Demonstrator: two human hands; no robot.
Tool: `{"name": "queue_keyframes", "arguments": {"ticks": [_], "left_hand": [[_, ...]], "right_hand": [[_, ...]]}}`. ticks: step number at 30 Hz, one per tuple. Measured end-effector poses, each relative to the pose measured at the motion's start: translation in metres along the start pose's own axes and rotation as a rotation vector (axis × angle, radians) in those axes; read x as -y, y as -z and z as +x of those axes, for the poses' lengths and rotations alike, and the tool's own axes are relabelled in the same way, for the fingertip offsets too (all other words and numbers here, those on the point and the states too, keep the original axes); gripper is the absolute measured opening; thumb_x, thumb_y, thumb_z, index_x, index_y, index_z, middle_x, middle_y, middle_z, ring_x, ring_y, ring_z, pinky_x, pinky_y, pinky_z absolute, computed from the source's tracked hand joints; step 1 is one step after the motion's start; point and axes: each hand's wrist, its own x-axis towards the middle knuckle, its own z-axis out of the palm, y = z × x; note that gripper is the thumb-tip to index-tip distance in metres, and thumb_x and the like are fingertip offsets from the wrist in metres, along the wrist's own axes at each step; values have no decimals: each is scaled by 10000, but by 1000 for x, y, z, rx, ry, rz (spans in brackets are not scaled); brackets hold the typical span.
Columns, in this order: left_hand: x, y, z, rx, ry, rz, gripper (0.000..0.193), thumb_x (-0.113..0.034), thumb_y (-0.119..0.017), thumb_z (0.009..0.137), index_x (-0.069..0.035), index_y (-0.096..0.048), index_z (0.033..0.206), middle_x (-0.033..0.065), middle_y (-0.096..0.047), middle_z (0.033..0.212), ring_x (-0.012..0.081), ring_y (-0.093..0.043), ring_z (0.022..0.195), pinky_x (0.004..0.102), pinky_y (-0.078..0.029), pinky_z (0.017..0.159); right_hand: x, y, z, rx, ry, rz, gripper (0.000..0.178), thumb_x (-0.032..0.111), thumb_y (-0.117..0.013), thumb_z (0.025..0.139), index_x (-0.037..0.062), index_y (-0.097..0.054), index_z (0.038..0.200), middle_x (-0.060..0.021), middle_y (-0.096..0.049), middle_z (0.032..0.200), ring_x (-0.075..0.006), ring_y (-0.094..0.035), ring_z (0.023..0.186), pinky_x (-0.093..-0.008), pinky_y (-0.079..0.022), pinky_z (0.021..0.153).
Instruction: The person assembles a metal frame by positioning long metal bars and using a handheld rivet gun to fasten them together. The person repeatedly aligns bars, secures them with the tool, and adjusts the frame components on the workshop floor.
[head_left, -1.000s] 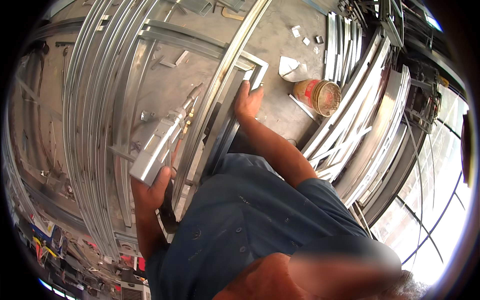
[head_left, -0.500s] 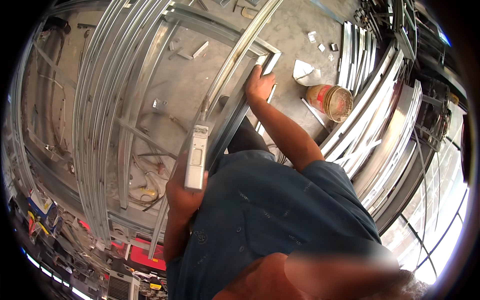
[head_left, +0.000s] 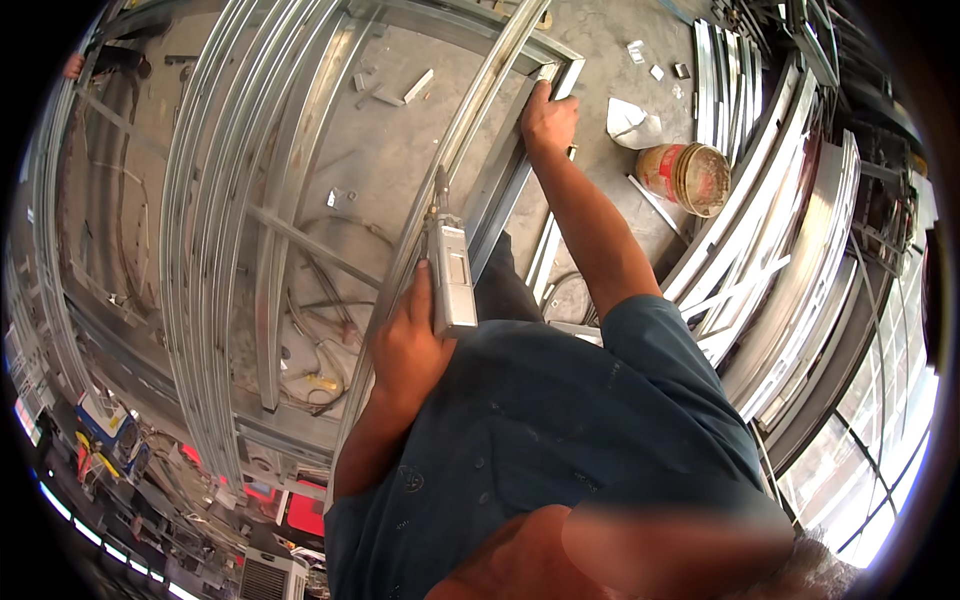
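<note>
A short-sleeved, dusty blue-grey work shirt fills the lower middle of the view, its fabric creased and flecked with pale spots. The sleeves end above the elbows, both forearms bare below them. The left hand and the right hand wear no gloves, no watch, no rings.

Silver-grey handheld power tool, boxy and elongated, at frame centre, its narrow nose pointing up the frame and set against a metal rail. Aluminium frame, a pale rectangular assembly of extruded profiles, runs diagonally from lower centre to a mitred corner at upper centre-right, lying on the grey concrete floor. The tool's body stands nearly parallel to the frame's long rail.
</note>
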Motion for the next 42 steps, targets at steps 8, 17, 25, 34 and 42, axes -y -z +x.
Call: {"name": "queue_keyframes", "arguments": {"ticks": [8, 17, 25, 34, 42], "left_hand": [[6, -13, 12, -24, -38, 23, 759, -308, -726, 838, -16, -410, 1463, 277, -667, 1039, 453, -687, 848, 513, -565, 676], [-1, -17, 13, 104, 40, 142, 1084, -154, -845, 661, -71, -240, 1556, 218, -629, 1167, 400, -678, 897, 503, -562, 725], [-5, -16, 18, 108, 47, 123, 1054, -142, -828, 680, -69, -243, 1554, 226, -629, 1153, 408, -677, 896, 507, -564, 732], [-9, -11, 19, 38, -5, 182, 925, -202, -792, 740, -52, -311, 1515, 208, -653, 1132, 385, -701, 864, 466, -585, 678], [-11, -7, 18, 20, -11, 127, 898, -184, -797, 730, -29, -338, 1486, 214, -652, 1148, 395, -702, 871, 468, -587, 695]], "right_hand": [[2, 4, 0, 60, -21, 8, 748, 572, -501, 884, -92, -508, 1228, -350, -547, 1266, -488, -571, 1155, -510, -448, 1008], [2, 6, 0, 61, -24, 23, 757, 583, -511, 862, -82, -515, 1223, -329, -553, 1271, -479, -572, 1152, -507, -448, 1006], [2, 6, 1, 53, -30, 4, 748, 585, -503, 871, -77, -515, 1218, -326, -561, 1254, -476, -577, 1148, -513, -453, 998], [4, 4, 4, 38, -49, -12, 727, 574, -531, 867, -71, -529, 1204, -296, -610, 1208, -442, -610, 1122, -499, -479, 972], [3, 3, 1, 81, -54, -4, 740, 594, -498, 878, -64, -511, 1217, -302, -560, 1265, -446, -581, 1160, -498, -457, 1002]]}}
